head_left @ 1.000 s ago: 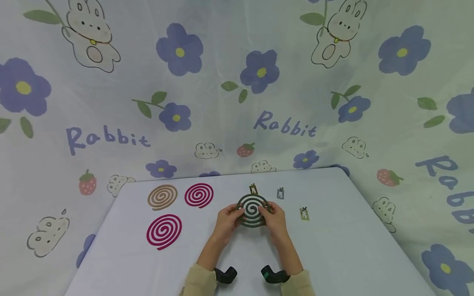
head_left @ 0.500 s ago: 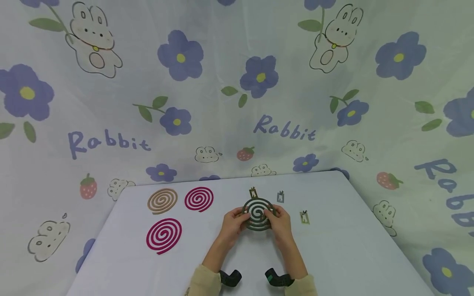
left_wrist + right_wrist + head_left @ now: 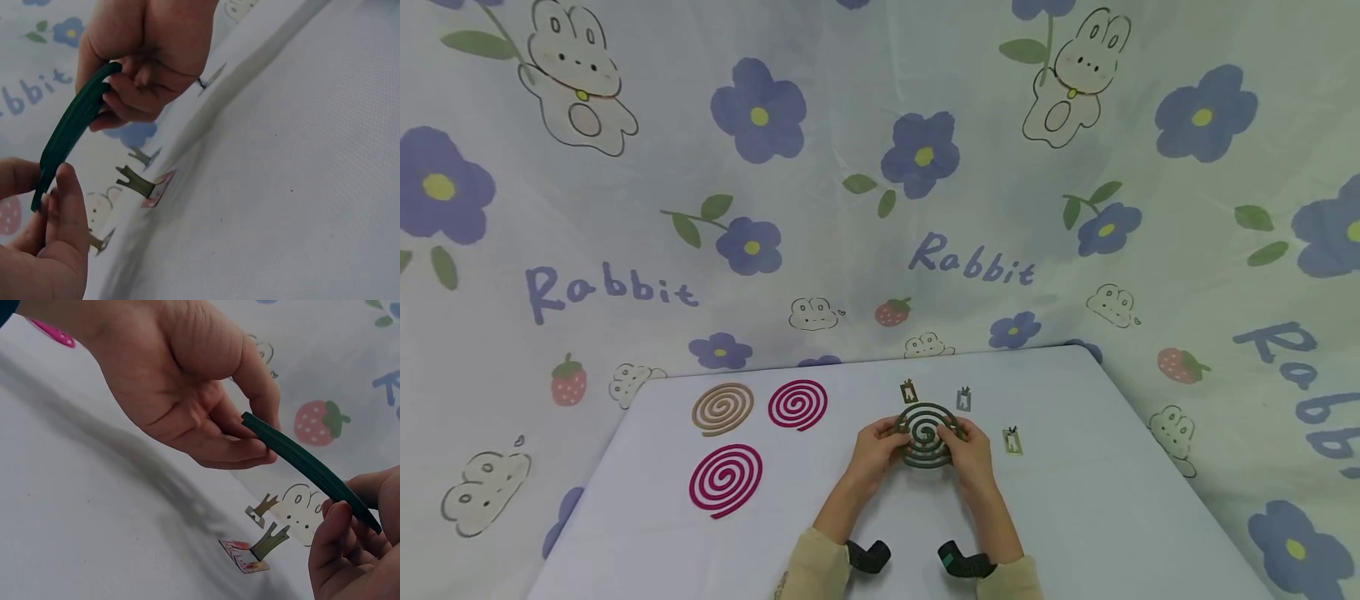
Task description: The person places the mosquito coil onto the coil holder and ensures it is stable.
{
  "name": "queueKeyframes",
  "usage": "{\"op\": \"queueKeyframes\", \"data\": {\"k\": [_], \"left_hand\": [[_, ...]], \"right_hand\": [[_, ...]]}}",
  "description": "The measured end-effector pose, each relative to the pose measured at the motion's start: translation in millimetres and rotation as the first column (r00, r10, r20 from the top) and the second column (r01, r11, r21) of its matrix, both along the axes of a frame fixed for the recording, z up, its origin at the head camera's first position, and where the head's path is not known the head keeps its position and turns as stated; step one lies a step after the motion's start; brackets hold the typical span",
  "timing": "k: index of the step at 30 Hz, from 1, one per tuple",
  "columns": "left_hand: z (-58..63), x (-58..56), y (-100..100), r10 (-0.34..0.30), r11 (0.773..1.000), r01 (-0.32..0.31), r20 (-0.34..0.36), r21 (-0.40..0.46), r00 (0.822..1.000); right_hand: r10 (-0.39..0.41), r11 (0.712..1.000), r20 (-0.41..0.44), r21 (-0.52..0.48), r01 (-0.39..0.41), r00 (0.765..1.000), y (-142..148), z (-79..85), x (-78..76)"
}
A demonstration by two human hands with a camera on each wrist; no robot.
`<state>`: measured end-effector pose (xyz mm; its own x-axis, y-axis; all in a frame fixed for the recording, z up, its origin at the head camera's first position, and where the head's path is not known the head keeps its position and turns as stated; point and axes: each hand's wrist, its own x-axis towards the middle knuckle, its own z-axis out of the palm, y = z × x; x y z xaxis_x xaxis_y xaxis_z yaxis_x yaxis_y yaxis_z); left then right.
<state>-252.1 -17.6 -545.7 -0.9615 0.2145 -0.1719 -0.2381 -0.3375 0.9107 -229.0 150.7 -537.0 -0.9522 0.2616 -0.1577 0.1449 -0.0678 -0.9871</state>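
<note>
Both hands hold a dark green mosquito coil [image 3: 926,432] up over the middle of the table. My left hand [image 3: 874,452] pinches its left rim and my right hand [image 3: 972,450] its right rim, thumbs lying on the near face. Each wrist view shows the coil edge-on, as a slim, slightly bowed green band [image 3: 72,128] between the fingers. Behind and right of it on the table are small metal coil stands with upright forked prongs: a bronze one [image 3: 909,401], a silver one [image 3: 963,407] and a gold one [image 3: 1013,452].
On the left of the white table [image 3: 1120,500] lie a tan coil [image 3: 722,407] and two magenta coils, one farther back [image 3: 797,405] and one nearer [image 3: 726,478]. A patterned cloth [image 3: 842,108] hangs behind. Black camera mounts [image 3: 870,557] sit at both wrists.
Both hands have carried the green coil a little to the right, mostly in the first half second, so it overlaps the bronze stand less. Both still grip its rim. The head view has shifted slightly.
</note>
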Motion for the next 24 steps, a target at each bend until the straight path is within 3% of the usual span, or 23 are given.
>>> {"op": "queueKeyframes", "data": {"k": [9, 17, 24], "left_hand": [[-2.8, -4.1, 6.2, 0.007, 0.998, -0.007, 0.003, -0.057, 1.0], [-3.5, -7.2, 11.2, 0.018, 0.998, -0.017, 0.002, -0.057, 1.0], [-2.9, -9.2, 15.7, 0.008, 0.993, -0.007, 0.006, -0.119, 1.0]], "right_hand": [[0.0, 1.0, 0.017, 0.002, 0.0, 1.0, 2.1, -1.4, 0.0], [0.023, 0.999, 0.037, 0.022, -0.023, 0.999, 3.1, -1.7, 1.1], [0.011, 0.999, 0.033, 0.04, -0.012, 0.999, 3.6, -5.1, 0.2]]}}
